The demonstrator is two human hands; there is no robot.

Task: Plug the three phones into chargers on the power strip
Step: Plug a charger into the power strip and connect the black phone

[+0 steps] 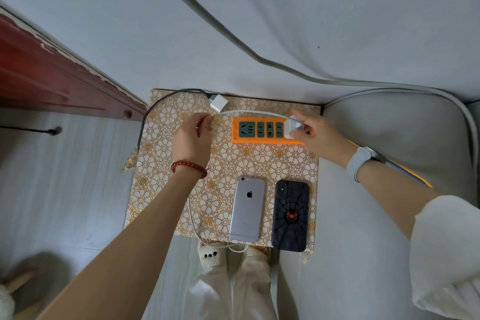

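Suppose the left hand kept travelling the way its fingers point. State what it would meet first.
Probably the orange power strip: the left hand pinches the white cable, fingers pointing right toward the strip's near end. Depth is unclear, so it might pass above.

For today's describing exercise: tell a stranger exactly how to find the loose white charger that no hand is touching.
Start at the flower-patterned mat on the small table. Along its far edge, just beyond the orange power strip, lies the loose white charger. Unlike the white charger that the right hand grips at the strip's right end, it is unplugged, lies flat, and trails a dark braided cable.
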